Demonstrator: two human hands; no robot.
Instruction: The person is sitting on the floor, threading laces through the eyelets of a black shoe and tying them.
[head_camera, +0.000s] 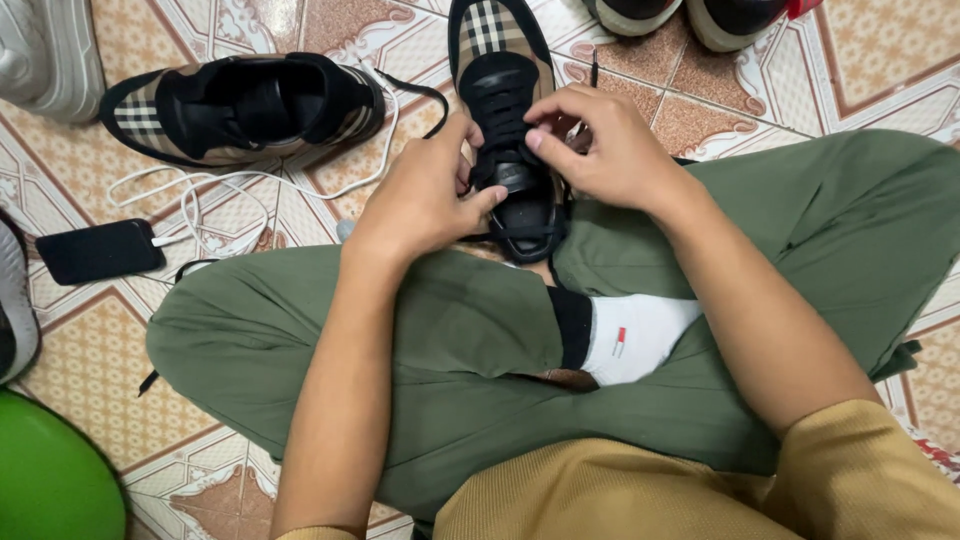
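Head view: a person is sitting cross-legged on a patterned tile floor (90, 380), working at a black-and-plaid shoe (505, 110) that is lying toe-away between the knees, its heel resting against green trousers (440, 330). The left hand (425, 195) is curling over the shoe's tongue, fingers bent, thumb pressing toward the black laces (500, 115); whether it is pinching a lace cannot be told. The right hand (605, 145) is closing from the other side, forefinger and thumb nipped together at the laces, the other fingers folded.

A matching second shoe (245, 105) is lying on its side to the upper left, well apart. A white cable (225, 190) is looping across the tiles from it to a dark phone (100, 250) lying flat near the left knee. A white sock (640, 335) with a black cuff and a small red-and-grey rectangular label on its side is showing at the crossed ankle. A green rounded object (50, 480) is sitting at the lower left corner, and more shoes (690, 15) are lining the top edge.
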